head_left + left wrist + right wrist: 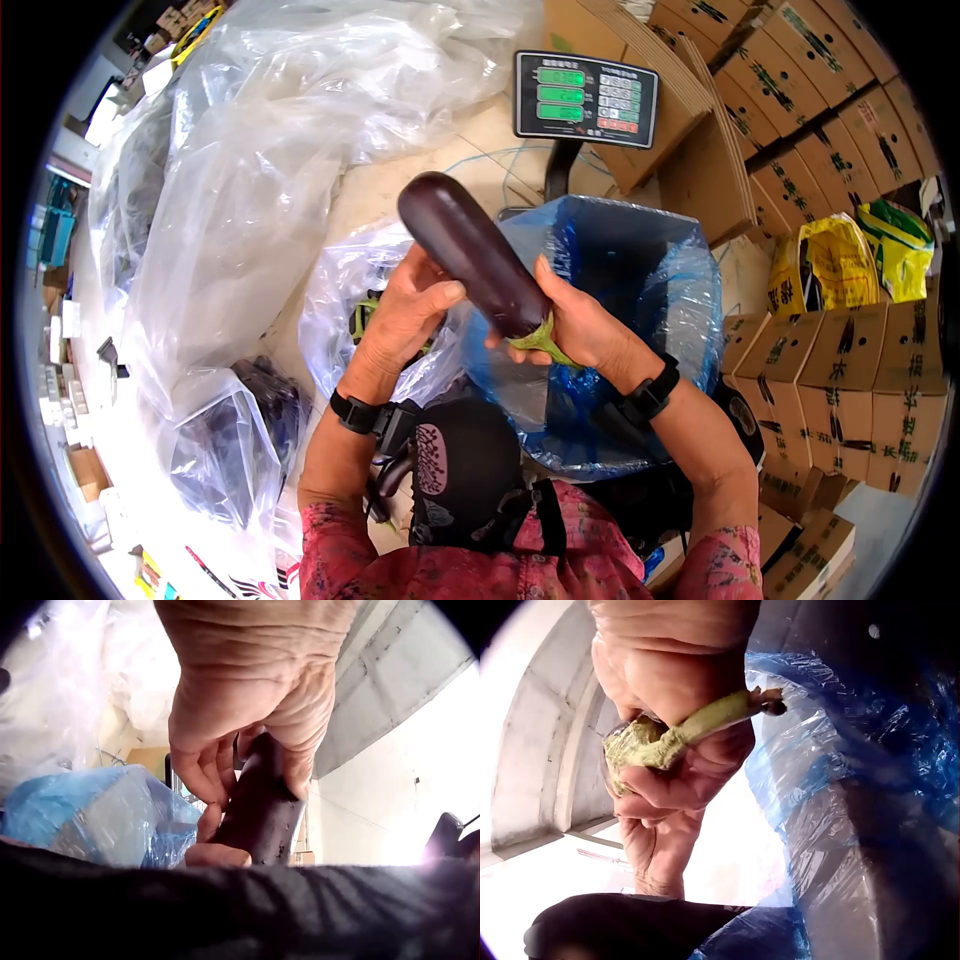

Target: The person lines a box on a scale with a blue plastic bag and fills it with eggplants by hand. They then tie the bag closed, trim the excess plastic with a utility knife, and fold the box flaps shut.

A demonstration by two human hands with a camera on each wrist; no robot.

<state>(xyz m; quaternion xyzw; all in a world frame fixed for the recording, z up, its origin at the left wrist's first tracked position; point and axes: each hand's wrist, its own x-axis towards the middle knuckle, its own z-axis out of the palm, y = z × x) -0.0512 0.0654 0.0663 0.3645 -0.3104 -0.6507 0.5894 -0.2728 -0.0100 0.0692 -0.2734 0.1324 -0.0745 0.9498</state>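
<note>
A long dark purple eggplant (470, 250) is held up in front of the body, tilted, its green stem end at the lower right. The right hand (580, 325) grips it round the stem end; in the right wrist view that hand's fingers (660, 787) curl under the green cap (641, 746), and the stem sticks out past them. Along the eggplant's left side, the left hand (410, 305) holds it with curled fingers. In the left wrist view the left hand (255, 697) has thumb and fingers on either side of the dark skin (262, 810).
Below the right hand stands a container lined with a blue bag (640, 250). A clear bag (340, 270) with produce is left of it. Behind are a scale display (585, 98) and cardboard sheets (640, 90). Stacked boxes (850, 370) stand right; plastic sheeting (240, 200) lies left.
</note>
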